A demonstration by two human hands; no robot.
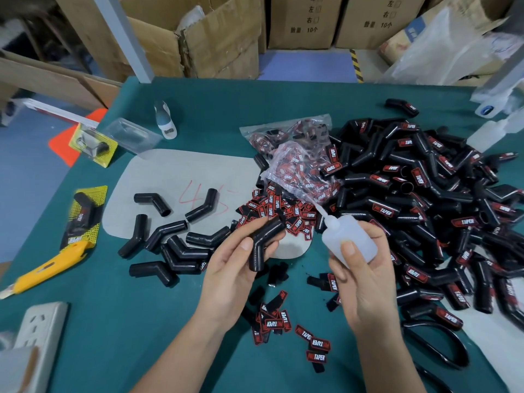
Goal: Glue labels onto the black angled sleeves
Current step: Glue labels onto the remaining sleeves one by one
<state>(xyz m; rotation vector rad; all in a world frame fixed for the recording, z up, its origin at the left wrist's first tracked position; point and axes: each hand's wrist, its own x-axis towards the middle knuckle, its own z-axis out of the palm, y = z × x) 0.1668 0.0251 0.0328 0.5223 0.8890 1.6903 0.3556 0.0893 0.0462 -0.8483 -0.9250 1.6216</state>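
My left hand (pixel 229 268) grips a bare black angled sleeve (pixel 262 243) above the green table. My right hand (pixel 364 273) holds a translucent white glue bottle (pixel 347 238), its thin nozzle pointing up and to the left, away from the sleeve. Several unlabelled sleeves (pixel 173 242) lie to the left. Red-and-black labels (pixel 269 207) are spread just beyond my hands, and more loose labels (pixel 283 321) lie between my forearms. A big heap of labelled sleeves (pixel 425 199) fills the right side.
Plastic bags of labels (pixel 295 165) sit behind the spread. A yellow utility knife (pixel 48 268) and a packaged sleeve (pixel 83 214) lie at the left, a white power strip (pixel 42 330) at the near left corner. Cardboard boxes (pixel 215 38) stand beyond the table.
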